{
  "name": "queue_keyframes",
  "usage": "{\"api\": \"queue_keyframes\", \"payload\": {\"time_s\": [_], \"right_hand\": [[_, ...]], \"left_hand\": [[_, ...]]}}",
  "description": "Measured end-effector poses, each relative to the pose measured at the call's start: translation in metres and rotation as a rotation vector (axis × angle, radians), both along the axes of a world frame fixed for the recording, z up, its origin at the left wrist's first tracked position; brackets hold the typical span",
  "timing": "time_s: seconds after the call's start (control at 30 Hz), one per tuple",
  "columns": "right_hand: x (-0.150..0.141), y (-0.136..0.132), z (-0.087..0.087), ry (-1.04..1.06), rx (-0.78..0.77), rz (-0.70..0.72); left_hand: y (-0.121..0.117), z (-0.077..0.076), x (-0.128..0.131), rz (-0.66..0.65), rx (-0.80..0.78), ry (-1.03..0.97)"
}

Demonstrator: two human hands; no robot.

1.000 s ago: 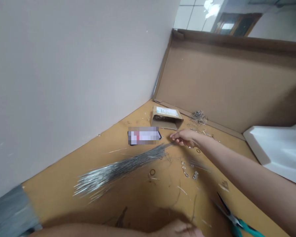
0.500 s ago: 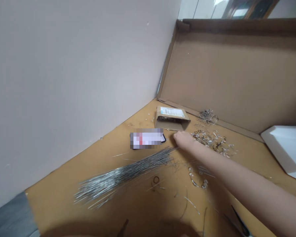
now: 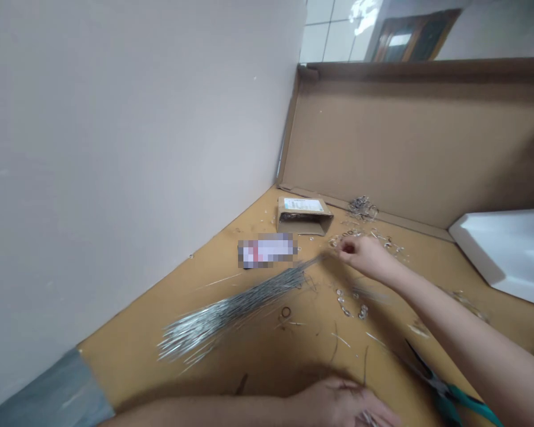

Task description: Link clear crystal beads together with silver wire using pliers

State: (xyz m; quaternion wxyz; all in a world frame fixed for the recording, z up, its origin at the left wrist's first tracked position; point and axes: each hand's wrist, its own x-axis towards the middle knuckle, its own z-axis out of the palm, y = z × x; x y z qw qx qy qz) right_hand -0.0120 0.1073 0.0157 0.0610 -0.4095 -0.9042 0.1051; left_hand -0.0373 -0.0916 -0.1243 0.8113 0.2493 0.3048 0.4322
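A long bundle of thin silvery wires point(image 3: 231, 311) lies slantwise on the table. At its far right end is my right hand point(image 3: 360, 255), its fingers curled in a pinch around a few wires point(image 3: 314, 261) that stick out from the bundle. My left hand point(image 3: 345, 403) is low at the bottom edge, fingers bent together, with small shiny bits showing at them; the frame cuts it off and I cannot make these out. Right of it lie long-nose pliers point(image 3: 445, 388) with green handles. Small clear rings point(image 3: 342, 302) rest between the hands.
A phone with a blurred screen point(image 3: 267, 250) lies beyond the bundle, near an open small cardboard box point(image 3: 305, 219). A wire tangle point(image 3: 362, 206) sits by the tall cardboard panel point(image 3: 404, 130). At the right is a white tray point(image 3: 507, 249); a pale wall point(image 3: 137, 118) borders the left.
My right hand has moved right and slightly back from beside the small box. My left hand and forearm have come into view at the bottom. The view has shifted, showing more of the pliers.
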Motion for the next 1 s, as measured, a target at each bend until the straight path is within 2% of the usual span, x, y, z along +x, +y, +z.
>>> {"api": "queue_keyframes", "payload": {"time_s": [0.07, 0.13, 0.17, 0.23, 0.27, 0.33, 0.4, 0.47, 0.73, 0.87, 0.93, 1.0], "right_hand": [[0.036, -0.021, 0.005, 0.127, -0.057, -0.050], [0.073, -0.045, 0.003, 0.232, -0.098, -0.096], [0.092, -0.058, 0.000, 0.291, -0.123, -0.130], [0.124, -0.083, -0.011, 0.564, -0.311, -0.256], [0.137, -0.095, -0.017, 0.628, -0.389, -0.302], [0.156, -0.117, -0.031, 0.736, -0.442, -0.375], [0.166, -0.135, -0.043, 0.789, -0.432, -0.399], [0.170, -0.147, -0.053, 0.800, -0.436, -0.386], [0.178, -0.158, -0.077, 0.907, -0.608, -0.338], [0.182, -0.156, -0.090, 0.948, -0.677, -0.349], [0.183, -0.157, -0.095, 0.960, -0.719, -0.349], [0.182, -0.159, -0.098, 0.976, -0.752, -0.351]], "left_hand": [[0.001, 0.000, 0.003, 0.005, -0.059, 0.012], [0.002, 0.008, 0.003, 0.008, -0.173, 0.006], [0.002, 0.015, 0.002, 0.041, -0.182, 0.012], [0.001, 0.032, -0.002, 0.131, -0.174, 0.008], [0.000, 0.042, -0.003, 0.142, -0.190, 0.002], [0.000, 0.057, -0.004, 0.162, -0.228, -0.024], [0.001, 0.067, -0.002, 0.160, -0.213, -0.051], [0.002, 0.070, 0.005, 0.152, -0.192, -0.065], [0.004, 0.051, 0.036, 0.080, -0.091, -0.044], [0.002, 0.052, 0.037, 0.032, 0.093, 0.147], [0.002, 0.054, 0.036, 0.032, 0.214, 0.271], [0.001, 0.055, 0.037, 0.045, 0.270, 0.319]]}}
